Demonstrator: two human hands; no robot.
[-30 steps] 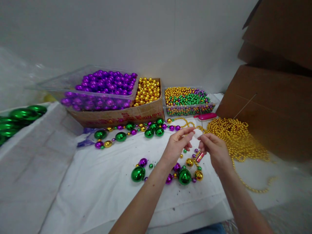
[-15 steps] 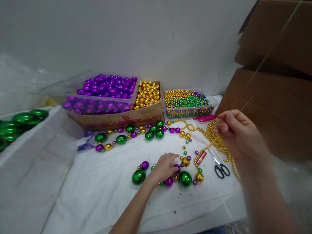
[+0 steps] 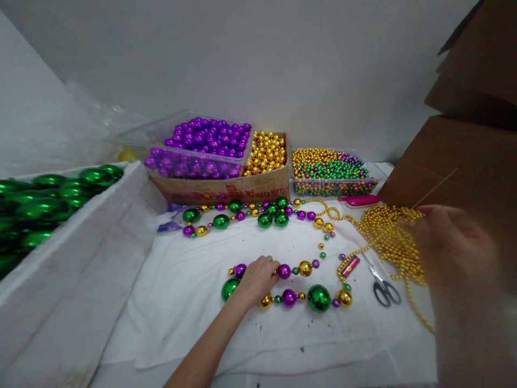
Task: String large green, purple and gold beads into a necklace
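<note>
My left hand (image 3: 257, 276) rests curled on the white cloth (image 3: 194, 302), its fingers closed over the bead string (image 3: 301, 295) of green, purple and gold balls near a large green ball (image 3: 229, 288). My right hand (image 3: 452, 242) is raised at the right, blurred by motion, close to the camera. It hovers over the pile of gold bead chain (image 3: 390, 237). A thin needle or wire (image 3: 434, 188) sticks up by its fingers; whether the hand grips it is unclear. A longer bead string (image 3: 250, 213) lies along the back of the cloth.
Black-handled scissors (image 3: 383, 285) and a small red item (image 3: 349, 266) lie by the gold chain. Behind stand a purple-ball tub (image 3: 202, 148), a gold-ball carton (image 3: 264, 153), a mixed small-bead tub (image 3: 331, 170) and a pink tool (image 3: 358, 201). Green balls (image 3: 44, 196) fill a bin left; cardboard boxes (image 3: 464, 156) right.
My hands parted from near the string's end. The left dropped onto the beads on the cloth; the right pulled up and rightward, uncovering the scissors. The view swung left.
</note>
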